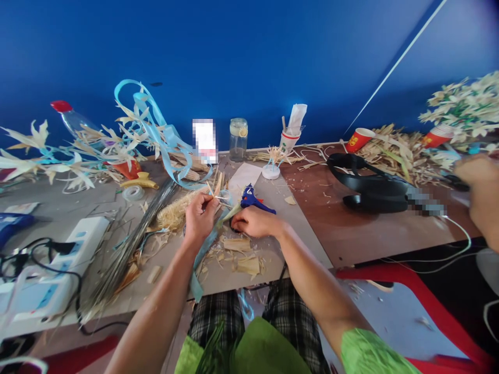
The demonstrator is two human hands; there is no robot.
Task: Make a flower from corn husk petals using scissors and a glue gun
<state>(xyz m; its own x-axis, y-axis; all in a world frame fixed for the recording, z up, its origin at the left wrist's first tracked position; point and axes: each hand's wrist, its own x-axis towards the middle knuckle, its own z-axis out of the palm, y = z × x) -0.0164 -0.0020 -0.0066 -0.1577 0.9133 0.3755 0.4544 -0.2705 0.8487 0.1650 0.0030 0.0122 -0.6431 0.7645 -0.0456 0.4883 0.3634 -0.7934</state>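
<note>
My left hand (pixel 200 215) is closed in a pinch on thin, pale corn husk strips (pixel 219 196) that stick out past its fingertips. To its right, my right hand (pixel 257 221) reaches down with bent fingers at a small dark curved thing, mostly hidden under them. A blue hot glue gun (pixel 251 197) lies just beyond that hand. Between the hands runs a light blue ribbon (pixel 205 246), trailing toward the table's front edge. Cut husk pieces (pixel 237 244) and shavings lie below my right hand. Left of my left hand sits a tangle of pale fibre (pixel 175 210).
A wire bundle (pixel 132 239) and a white power strip (pixel 78 254) lie at left. Behind stand a glass jar (pixel 238 143), a paper cup (pixel 289 140) and a round white stand (pixel 271 172) holding thin sticks. A black headset (pixel 366 187) and another person's hand (pixel 483 192) are at right.
</note>
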